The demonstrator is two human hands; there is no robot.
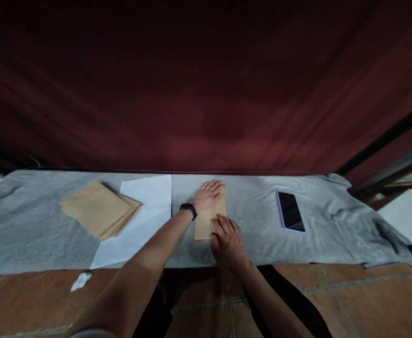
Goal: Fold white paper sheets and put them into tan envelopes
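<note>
A brown paper envelope [203, 226] lies lengthwise on the grey cloth, straight in front of me. My left hand [208, 195], with a black band at the wrist, rests flat across its far part, fingers stretched out. Against the near right edge of the envelope lies my right hand [228, 238], palm down, fingers extended and slightly apart. Both hands cover parts of the envelope, and neither grips anything. To the left, a fanned stack of brown envelopes [95, 206] sits partly over white paper [153, 206].
A phone in a purple case [291, 211] lies on the grey cloth [251, 202] at right. Behind the narrow surface hangs a dark red curtain [206, 117]. A white scrap [81, 280] is on the tiled floor. A white panel [408, 216] stands at far right.
</note>
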